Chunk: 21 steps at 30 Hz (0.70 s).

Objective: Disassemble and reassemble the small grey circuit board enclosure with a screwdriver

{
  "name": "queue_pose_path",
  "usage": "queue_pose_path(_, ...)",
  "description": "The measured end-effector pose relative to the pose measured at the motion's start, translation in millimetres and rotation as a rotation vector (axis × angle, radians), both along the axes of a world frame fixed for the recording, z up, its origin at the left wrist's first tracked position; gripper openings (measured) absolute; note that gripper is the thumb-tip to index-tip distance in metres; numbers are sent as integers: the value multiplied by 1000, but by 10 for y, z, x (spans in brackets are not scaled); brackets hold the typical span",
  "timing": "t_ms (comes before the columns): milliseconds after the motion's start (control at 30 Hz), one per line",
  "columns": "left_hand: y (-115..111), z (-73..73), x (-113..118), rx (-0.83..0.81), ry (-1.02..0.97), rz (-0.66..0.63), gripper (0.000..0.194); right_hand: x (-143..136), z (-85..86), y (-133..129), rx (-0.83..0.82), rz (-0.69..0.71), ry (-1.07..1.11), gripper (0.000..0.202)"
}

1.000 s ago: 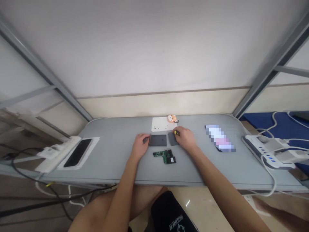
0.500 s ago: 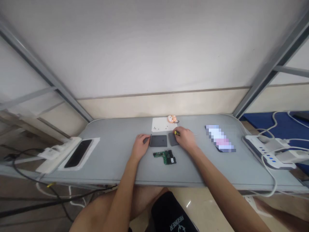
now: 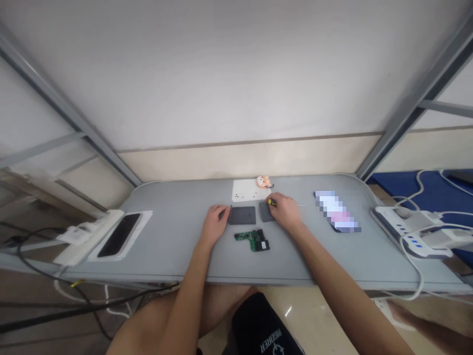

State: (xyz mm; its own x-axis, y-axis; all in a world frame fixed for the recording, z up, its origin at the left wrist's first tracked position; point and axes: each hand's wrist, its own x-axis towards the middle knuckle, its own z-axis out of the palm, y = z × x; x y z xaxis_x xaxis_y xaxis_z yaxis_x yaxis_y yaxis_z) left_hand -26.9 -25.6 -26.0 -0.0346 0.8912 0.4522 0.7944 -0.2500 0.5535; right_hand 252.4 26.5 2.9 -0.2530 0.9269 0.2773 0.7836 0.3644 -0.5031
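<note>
My right hand (image 3: 287, 212) is closed round a screwdriver (image 3: 272, 202) with a yellow and black handle; its thin shaft sticks out to the right. Under those fingers lies a dark grey flat panel (image 3: 264, 212), partly covered by the hand. At the left, my left hand (image 3: 214, 224) rests on the table with fingers pinched on a small dark piece (image 3: 222, 214), mostly hidden. Its fingertips are beside a dark grey rectangular case half (image 3: 243, 215), which lies flat between the hands. Nearer to me is a green circuit board (image 3: 253, 240) with black parts.
Several tiny dark screws lie on a white paper sheet (image 3: 242, 189) behind the case half, with an orange-and-white animal-face trinket (image 3: 263, 182). A phone (image 3: 336, 212) with blurred screen is at right, a dark phone (image 3: 120, 235) at left. Power strips (image 3: 414, 234) with cables stand at both ends.
My right hand has shifted very slightly right with the screwdriver, and the panel under it has moved along a little. The left hand, case half and circuit board look the same.
</note>
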Motion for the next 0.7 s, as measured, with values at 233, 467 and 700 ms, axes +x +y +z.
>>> queue_pose_path(233,-4,-4,5,-2,-5,2,23,7,-27,7,19,8,11,28)
queue_pose_path(467,-1,-7,4,-8,-7,13,24,0,-46,17,12,-5,8,27)
queue_pose_path(700,-6,6,1,-7,-10,16,21,1,-14,0,10,-8,17,27)
